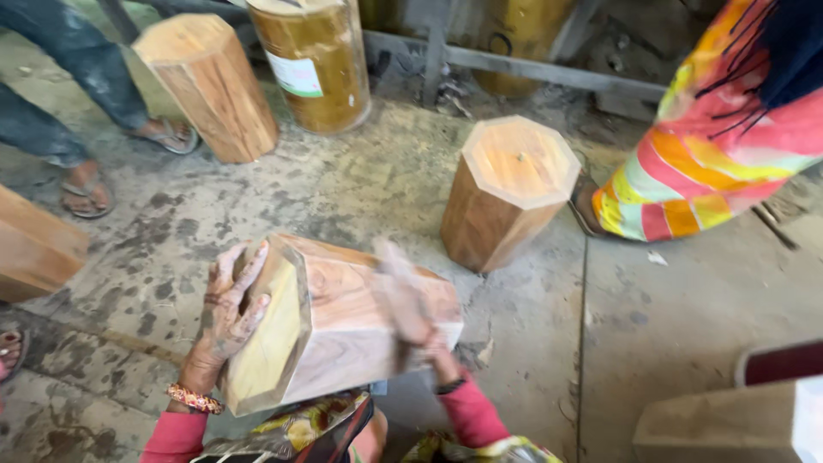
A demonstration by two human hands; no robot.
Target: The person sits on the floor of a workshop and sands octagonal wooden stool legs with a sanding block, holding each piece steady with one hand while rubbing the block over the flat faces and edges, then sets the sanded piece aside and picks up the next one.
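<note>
Both hands' grip: octagonal wood block (343, 321) is held tilted on the lap, left hand (230, 307) spread on its end face, right hand (410, 304) (blurred) on top. Block could slip w/ dusty palms onto concrete floor (686, 291); upright block (506, 193) stands at 1 o'clock.

At the lower left of the frame, the left hand (230, 310) is smeared with grey dust, a beaded bangle (194, 399) at its wrist. Both arms wear pink sleeves (470, 413); the right hand (405, 300) appears blurred.
</note>
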